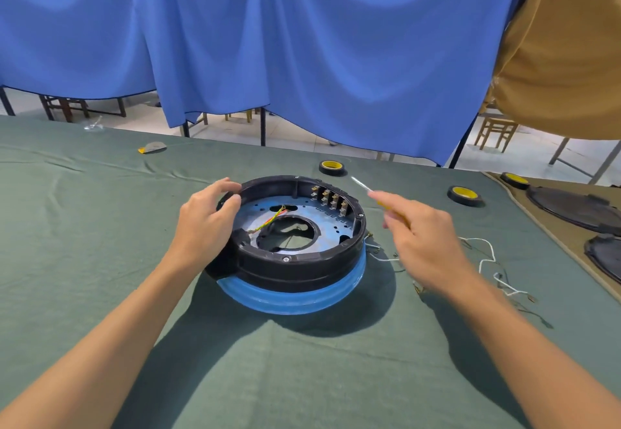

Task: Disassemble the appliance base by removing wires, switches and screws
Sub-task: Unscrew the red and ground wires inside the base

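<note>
Gripping base (295, 265) rim with left hand (205, 223); right hand (420, 240) holds screwdriver (361, 186).

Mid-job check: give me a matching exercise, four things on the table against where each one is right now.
Things:
1. left hand
2. screwdriver
3. white wires
4. tape roll

Places:
A. lying loose on the green cloth, right of the appliance base
B. held in the right hand, tip pointing away
C. gripping the base's black rim on its left side
D. flat on the cloth just beyond the base's far rim

Pairs: 1-C, 2-B, 3-A, 4-D
</note>
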`<state>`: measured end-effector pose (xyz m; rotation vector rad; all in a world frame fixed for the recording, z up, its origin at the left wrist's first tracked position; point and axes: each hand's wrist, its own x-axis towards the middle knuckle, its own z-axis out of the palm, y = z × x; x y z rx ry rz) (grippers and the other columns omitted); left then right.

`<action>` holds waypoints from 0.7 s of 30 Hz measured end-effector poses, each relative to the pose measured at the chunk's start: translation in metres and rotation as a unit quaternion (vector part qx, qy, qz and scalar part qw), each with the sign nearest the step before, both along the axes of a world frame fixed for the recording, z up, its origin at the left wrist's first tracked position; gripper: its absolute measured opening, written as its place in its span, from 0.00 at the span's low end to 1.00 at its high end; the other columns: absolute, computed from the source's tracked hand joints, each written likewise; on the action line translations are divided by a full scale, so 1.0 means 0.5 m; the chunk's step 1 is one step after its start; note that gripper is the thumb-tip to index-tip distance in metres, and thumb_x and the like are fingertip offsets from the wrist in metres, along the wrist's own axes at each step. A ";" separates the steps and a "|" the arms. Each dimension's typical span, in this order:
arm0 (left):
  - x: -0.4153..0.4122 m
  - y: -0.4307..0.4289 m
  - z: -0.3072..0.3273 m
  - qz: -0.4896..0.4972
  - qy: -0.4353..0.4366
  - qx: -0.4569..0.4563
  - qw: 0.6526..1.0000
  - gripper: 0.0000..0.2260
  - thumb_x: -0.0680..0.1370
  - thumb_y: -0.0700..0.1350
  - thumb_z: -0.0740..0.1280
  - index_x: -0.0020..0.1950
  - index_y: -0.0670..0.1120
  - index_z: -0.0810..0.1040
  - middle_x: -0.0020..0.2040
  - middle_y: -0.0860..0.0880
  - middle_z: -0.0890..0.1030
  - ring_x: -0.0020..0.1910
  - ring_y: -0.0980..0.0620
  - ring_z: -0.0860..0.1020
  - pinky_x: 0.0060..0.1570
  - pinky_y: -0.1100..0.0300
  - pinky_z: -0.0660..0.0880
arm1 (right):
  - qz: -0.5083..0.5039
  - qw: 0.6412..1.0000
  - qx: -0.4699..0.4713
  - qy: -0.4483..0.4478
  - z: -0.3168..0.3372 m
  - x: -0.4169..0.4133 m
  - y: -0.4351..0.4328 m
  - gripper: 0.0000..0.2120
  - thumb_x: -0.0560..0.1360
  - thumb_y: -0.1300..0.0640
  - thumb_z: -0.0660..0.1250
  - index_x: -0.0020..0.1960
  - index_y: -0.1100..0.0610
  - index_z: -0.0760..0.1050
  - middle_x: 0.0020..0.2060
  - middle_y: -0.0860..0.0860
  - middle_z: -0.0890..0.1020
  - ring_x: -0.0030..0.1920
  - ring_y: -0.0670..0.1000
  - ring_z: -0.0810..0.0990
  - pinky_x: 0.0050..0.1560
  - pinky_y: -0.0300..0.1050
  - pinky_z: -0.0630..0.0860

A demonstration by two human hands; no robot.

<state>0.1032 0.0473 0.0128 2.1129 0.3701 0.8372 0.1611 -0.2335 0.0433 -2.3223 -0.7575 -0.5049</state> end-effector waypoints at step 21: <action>-0.012 0.018 -0.020 -0.180 0.023 -0.289 0.940 0.17 0.80 0.38 0.58 0.61 0.51 0.81 0.63 0.49 0.80 0.65 0.47 0.75 0.69 0.44 0.68 | 0.105 0.991 -0.002 -0.085 -0.034 -0.117 0.140 0.11 0.75 0.49 0.64 0.41 0.54 0.80 0.27 0.48 0.77 0.27 0.53 0.70 0.28 0.48 0.72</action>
